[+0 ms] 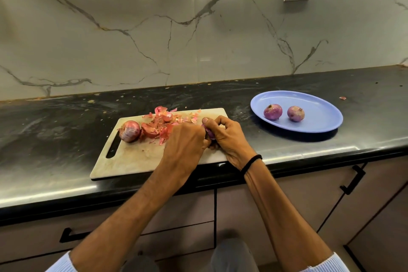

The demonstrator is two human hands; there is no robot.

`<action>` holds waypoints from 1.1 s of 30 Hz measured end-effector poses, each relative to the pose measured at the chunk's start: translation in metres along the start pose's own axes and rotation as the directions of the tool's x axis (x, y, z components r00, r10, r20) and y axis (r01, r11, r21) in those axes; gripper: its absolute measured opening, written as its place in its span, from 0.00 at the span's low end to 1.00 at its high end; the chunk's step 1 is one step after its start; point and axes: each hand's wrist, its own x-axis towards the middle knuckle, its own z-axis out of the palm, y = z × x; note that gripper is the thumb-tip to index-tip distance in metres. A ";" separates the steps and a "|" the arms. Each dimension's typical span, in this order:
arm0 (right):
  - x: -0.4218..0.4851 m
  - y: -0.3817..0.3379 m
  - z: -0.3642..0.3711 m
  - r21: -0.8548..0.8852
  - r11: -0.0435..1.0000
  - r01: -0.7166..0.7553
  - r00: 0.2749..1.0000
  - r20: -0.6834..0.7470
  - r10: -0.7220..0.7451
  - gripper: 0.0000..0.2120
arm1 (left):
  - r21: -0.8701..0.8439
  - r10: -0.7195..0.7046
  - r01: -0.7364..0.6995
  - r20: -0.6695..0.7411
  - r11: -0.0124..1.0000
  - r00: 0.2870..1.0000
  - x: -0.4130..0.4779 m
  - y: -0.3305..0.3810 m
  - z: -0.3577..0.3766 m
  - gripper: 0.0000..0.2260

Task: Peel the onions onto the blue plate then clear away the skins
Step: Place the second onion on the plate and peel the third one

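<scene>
Blue plate (320,115), purple onions (272,111)

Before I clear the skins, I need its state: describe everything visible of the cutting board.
The cutting board is a pale, scuffed, round-cornered rectangular slab, plastic by its look, a handle slot cut at its left end. It lies flat, skewed, on the dark counter. An unpeeled onion and onion skins lie on its far part; the left hand and right hand hold a partly peeled onion over its right end.

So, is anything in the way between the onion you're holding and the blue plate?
Nothing visible. Bare counter lies between the held onion and the blue plate, which has free room beside two peeled onions.
</scene>
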 end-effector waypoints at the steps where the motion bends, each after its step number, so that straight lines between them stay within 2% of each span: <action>1: -0.001 0.000 0.000 0.009 1.000 0.000 1.000 0.000 0.000 0.17 | -0.013 -0.009 0.009 0.002 1.000 1.000 0.000 0.001 -0.001 0.13; 4: -0.004 -0.002 -0.001 0.030 1.000 0.008 1.000 -0.009 -0.008 0.16 | -0.043 -0.003 0.002 -0.033 0.999 0.999 0.003 0.001 -0.003 0.11; 6: -0.006 -0.003 -0.002 0.051 0.999 0.013 1.000 -0.021 -0.012 0.15 | -0.085 0.018 -0.029 -0.128 0.996 0.992 0.002 0.001 -0.001 0.09; 8: -0.007 -0.003 -0.004 0.071 0.997 0.002 1.000 -0.026 0.000 0.13 | -0.154 0.015 -0.047 -0.200 0.987 0.980 0.001 0.002 0.001 0.10; 12: -0.009 -0.005 -0.007 0.139 0.990 -0.019 1.000 -0.001 0.019 0.12 | -0.338 -0.051 -0.034 -0.239 0.940 0.970 0.000 -0.001 0.007 0.09; 15: -0.011 -0.008 -0.006 0.188 0.981 -0.037 0.999 -0.003 0.039 0.14 | -0.630 -0.269 0.096 -0.185 0.771 0.945 -0.002 0.000 0.008 0.05; 17: -0.011 -0.008 -0.006 0.209 0.977 -0.043 0.999 -0.008 0.045 0.15 | -0.806 -0.428 0.235 -0.025 0.543 0.904 -0.004 0.003 0.008 0.04; 18: -0.010 -0.007 -0.006 0.215 0.976 -0.043 0.999 -0.010 0.046 0.15 | -0.861 -0.475 0.285 0.059 0.422 0.878 -0.005 0.005 0.008 0.03; 19: -0.009 -0.007 -0.007 0.220 0.974 -0.042 0.999 -0.012 0.046 0.15 | -0.887 -0.498 0.310 0.108 0.343 0.860 -0.007 0.005 0.009 0.03; 20: -0.009 -0.006 -0.007 0.225 0.974 -0.040 0.999 -0.015 0.044 0.15 | -0.896 -0.506 0.310 0.115 0.319 0.855 -0.010 0.005 0.011 0.03; 24: -0.008 -0.005 -0.007 0.225 0.974 -0.024 0.999 -0.017 0.029 0.15 | -0.872 -0.446 0.247 0.037 0.422 0.894 -0.020 0.006 0.012 0.08; 27: -0.007 -0.002 -0.006 0.186 0.982 -0.002 1.000 -0.007 0.004 0.12 | -0.836 -0.379 0.176 -0.041 0.520 0.924 -0.023 0.010 0.009 0.06; 33: -0.007 0.000 -0.006 0.179 0.983 0.035 0.999 -0.027 -0.030 0.12 | -0.762 -0.422 0.191 -0.118 0.619 0.899 -0.022 0.013 0.012 0.03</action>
